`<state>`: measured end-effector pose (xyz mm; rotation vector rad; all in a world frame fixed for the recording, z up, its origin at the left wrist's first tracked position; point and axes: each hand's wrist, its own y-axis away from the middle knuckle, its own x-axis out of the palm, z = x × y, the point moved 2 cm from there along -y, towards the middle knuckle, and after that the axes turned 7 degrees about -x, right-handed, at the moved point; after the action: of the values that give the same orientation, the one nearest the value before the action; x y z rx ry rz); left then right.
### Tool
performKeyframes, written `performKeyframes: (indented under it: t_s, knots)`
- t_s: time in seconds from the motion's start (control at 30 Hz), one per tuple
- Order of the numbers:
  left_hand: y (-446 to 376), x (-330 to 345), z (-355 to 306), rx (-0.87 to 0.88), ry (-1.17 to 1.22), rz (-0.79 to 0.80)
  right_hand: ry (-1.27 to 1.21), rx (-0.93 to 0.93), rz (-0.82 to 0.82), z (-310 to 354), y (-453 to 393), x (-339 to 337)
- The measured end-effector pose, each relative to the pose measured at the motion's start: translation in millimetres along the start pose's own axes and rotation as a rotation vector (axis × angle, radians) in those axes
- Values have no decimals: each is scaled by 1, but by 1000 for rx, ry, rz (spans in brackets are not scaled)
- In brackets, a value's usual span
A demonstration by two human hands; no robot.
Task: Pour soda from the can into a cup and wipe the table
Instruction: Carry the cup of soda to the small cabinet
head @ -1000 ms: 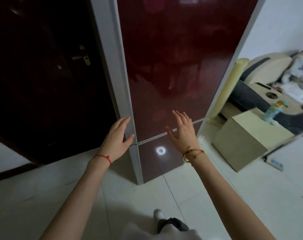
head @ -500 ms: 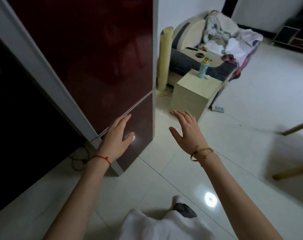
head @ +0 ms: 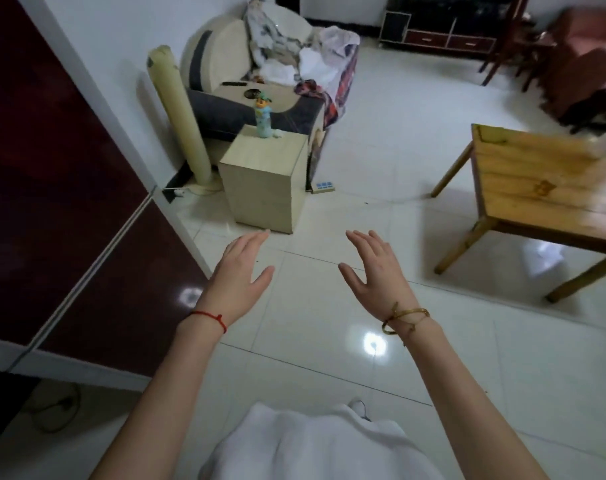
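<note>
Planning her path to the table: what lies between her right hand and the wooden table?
In the head view, only bare white floor tile lies between the right hand and the wooden table; nothing stands there.

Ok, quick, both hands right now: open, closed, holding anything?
Left hand: open, fingers straight, holding nothing.
Right hand: open, fingers spread, holding nothing.
</note>
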<state>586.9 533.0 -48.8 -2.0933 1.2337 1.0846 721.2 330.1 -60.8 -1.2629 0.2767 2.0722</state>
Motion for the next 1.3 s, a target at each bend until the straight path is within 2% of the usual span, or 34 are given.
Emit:
performKeyframes:
  t_s: [0.33,0.73,1.0,1.3]
  knots:
    - [-76,119,-151,202,39,130,27,228,-97,-163,49,-101]
    - [-171,227,-272,388,-16,289,-13,495,-212,-298,66,-164]
    - [-259,295,-358,463,-6,368,-4,609,-241,-404,39,-207]
    - [-386,355,-481,539,10,379,1,642,-305,-536,-26,-295]
